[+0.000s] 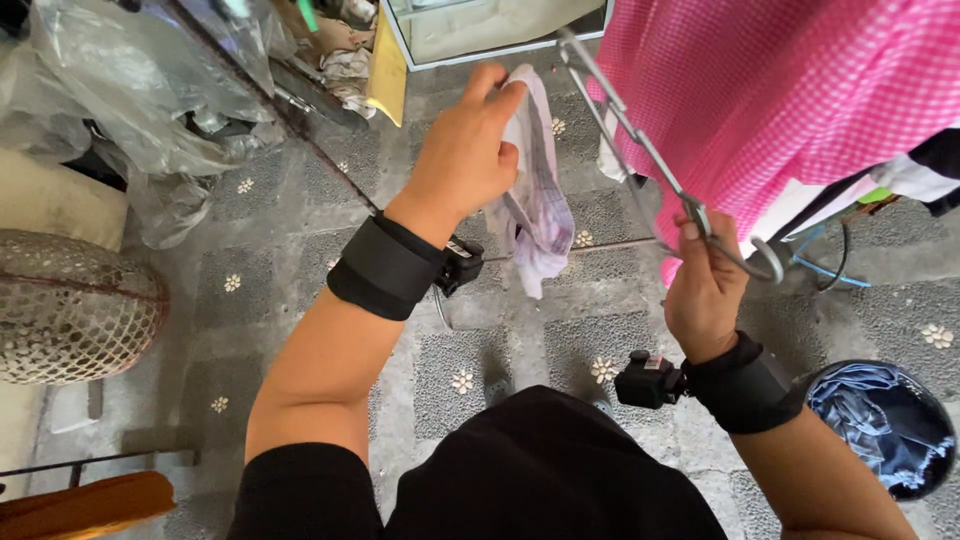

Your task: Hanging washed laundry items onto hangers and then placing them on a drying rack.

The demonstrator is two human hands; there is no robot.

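The left hand [465, 150] is pinching a pale checked cloth [535, 195]. The right hand [705, 285] is gripping a metal hanger [640, 140]. Blue clothes [875, 415] are sitting in a black bucket [935, 470].

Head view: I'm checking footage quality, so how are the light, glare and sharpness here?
Head view: even daylight, soft shadows on the grey patterned floor tiles; glare whitens the crumpled clear plastic sheeting; the left hand gripping a pale checked cloth and the right hand holding a metal wire hanger look sharp; wide-angle bending at edges.
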